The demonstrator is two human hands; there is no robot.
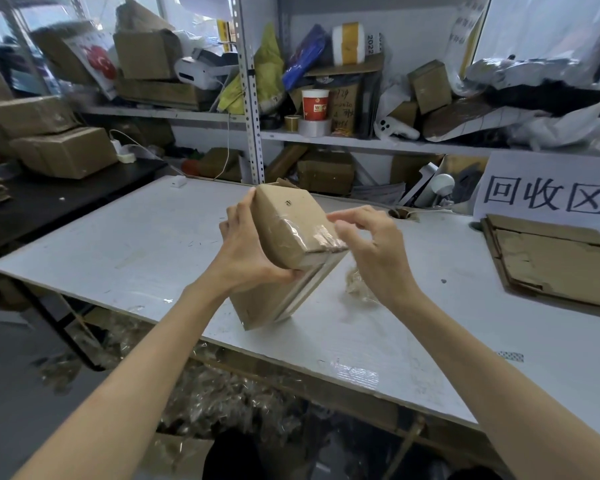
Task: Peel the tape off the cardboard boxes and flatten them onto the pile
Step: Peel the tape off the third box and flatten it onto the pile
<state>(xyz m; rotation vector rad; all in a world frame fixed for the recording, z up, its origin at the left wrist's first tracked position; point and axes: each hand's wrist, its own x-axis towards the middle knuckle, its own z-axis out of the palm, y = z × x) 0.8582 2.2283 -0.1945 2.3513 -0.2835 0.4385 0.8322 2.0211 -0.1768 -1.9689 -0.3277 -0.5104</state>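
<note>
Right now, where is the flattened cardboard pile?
Head view: the flattened cardboard pile lies at the white table's right edge, below the paper sign, right of the box.

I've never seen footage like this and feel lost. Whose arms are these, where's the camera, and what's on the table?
No machine here: a person wears one camera on the head, looking down at their own bare arms. The left hand grips a small brown cardboard box, tilted over the white table. The right hand reaches its fingertips to the clear shiny tape on the box's edge; whether they pinch it is unclear. A crumpled wad of clear tape lies on the table, and flattened brown cardboard sheets are piled at the right.
</note>
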